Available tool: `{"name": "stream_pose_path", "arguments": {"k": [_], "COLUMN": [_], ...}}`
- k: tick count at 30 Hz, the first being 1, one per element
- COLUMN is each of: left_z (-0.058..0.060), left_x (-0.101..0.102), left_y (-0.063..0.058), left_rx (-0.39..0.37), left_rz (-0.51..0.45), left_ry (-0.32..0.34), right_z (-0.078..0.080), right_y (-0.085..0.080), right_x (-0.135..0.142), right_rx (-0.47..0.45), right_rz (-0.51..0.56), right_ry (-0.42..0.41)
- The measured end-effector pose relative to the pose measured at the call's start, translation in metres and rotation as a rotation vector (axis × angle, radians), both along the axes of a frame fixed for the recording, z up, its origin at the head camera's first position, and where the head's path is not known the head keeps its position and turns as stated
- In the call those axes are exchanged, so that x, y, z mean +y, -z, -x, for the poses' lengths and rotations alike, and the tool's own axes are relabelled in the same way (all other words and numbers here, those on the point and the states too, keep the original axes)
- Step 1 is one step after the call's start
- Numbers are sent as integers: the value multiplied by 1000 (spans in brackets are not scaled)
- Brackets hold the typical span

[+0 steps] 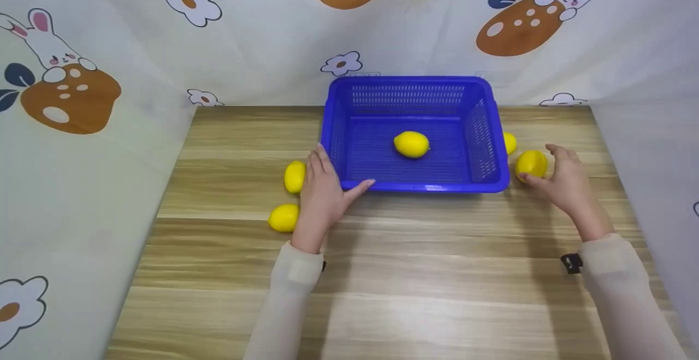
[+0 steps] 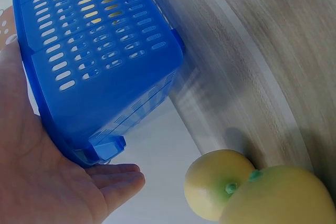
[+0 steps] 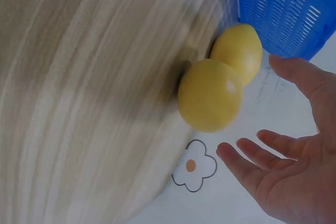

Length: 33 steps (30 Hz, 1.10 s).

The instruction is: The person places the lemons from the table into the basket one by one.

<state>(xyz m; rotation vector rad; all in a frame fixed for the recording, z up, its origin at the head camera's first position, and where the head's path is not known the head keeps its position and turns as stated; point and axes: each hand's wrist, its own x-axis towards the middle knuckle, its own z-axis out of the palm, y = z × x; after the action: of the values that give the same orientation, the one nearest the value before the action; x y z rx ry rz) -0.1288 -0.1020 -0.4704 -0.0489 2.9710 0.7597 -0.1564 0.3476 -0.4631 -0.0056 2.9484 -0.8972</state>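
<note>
The table (image 1: 415,294) carries a blue basket (image 1: 420,187). The left hand (image 1: 323,190), fingers straight, touches its near left corner; the right hand (image 1: 568,182) (fingers spread) flanks a lemon (image 1: 531,165). A second lemon (image 1: 510,143) lies alongside, two lemons (image 1: 294,177) left, an inside lemon (image 1: 412,145).

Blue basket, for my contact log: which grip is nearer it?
Left: the left grip touches the basket at its near left corner; the right grip is apart, off its right side.

Hands (image 1: 325,192) bare; pale cream long sleeves (image 1: 622,294); small black piece (image 1: 571,263) beside right cuff (image 1: 605,253).
</note>
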Motion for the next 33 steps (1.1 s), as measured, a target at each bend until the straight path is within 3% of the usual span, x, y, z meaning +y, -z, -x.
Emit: {"name": "stream_pose_path", "arguments": {"k": [16,25,33], "left_z": [-1,-1,-1], "left_x": [1,0,0], "left_y": [0,1,1], "left_rx": [-4,24,13], "left_rz": [-1,-14,-12], "left_ry": [-4,-4,-10], "right_z": [9,14,21], "right_y": [18,27,32], "right_x": [1,-6,-10], "right_rx": [-64,-31,-62], "right_rz": [12,-26,-12], "right_ry": [85,128,177]}}
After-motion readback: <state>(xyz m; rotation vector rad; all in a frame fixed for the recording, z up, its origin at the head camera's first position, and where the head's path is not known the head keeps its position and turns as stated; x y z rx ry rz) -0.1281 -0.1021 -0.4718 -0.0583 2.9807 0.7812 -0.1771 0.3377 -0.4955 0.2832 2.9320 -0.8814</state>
